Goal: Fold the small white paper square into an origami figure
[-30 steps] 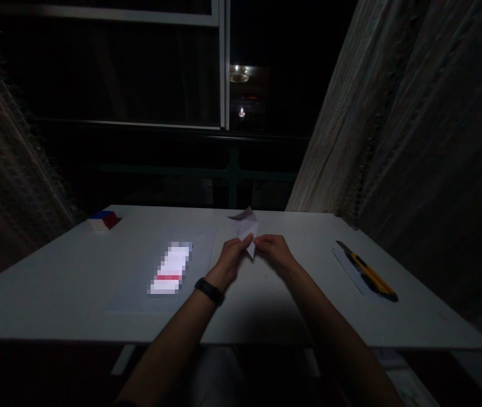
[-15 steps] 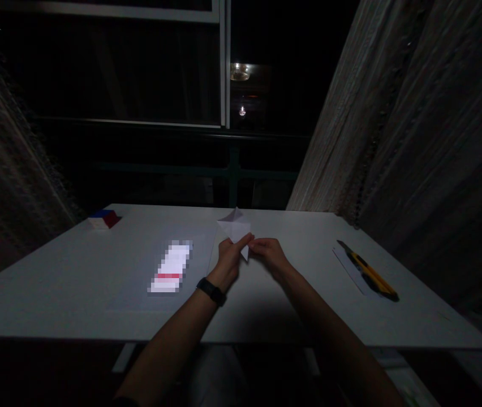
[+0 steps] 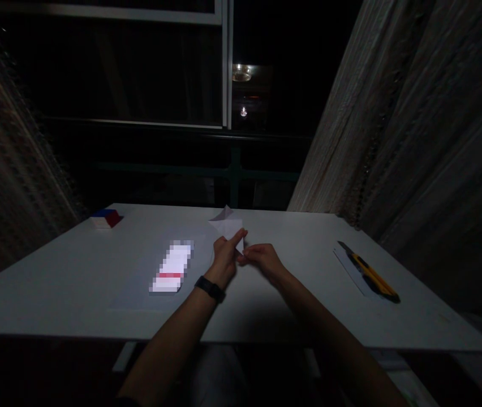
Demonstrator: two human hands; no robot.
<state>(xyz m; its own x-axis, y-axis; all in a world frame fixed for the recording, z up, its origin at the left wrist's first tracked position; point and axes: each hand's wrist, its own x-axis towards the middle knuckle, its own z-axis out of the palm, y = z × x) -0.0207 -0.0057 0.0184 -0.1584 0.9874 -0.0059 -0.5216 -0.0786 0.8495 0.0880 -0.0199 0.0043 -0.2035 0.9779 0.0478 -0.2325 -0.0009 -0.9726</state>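
1. Wristband [image 3: 210, 288]: black, worn on the left wrist.
2. Left hand [image 3: 225, 254]: clamped on the paper [image 3: 232, 226], thumb across its upper face.
3. Right hand [image 3: 265, 260]: thumb and forefinger pinched at the paper's near tip, just beside the left hand.
4. Paper status: held over the middle of the table [image 3: 54, 294]. Judged partly folded: angled edges are formed; the far points stand loose, and the near tip appears unfinished. Inner creases are hidden by the left thumb.
5. Phone [image 3: 172, 268]: lit, lying on a pale sheet [image 3: 128, 297] left of the left hand.
6. Cutter [image 3: 370, 271]: yellow and black, partly over a white slip [image 3: 348, 272], well apart from the right hand.
7. Block [image 3: 105, 219]: blue, red and white, at the far left corner.
8. Curtains [image 3: 330, 141]: on both sides, with a window frame [image 3: 226, 68] beyond. Obstruction: no item separates the hands; dim light limits inspection.
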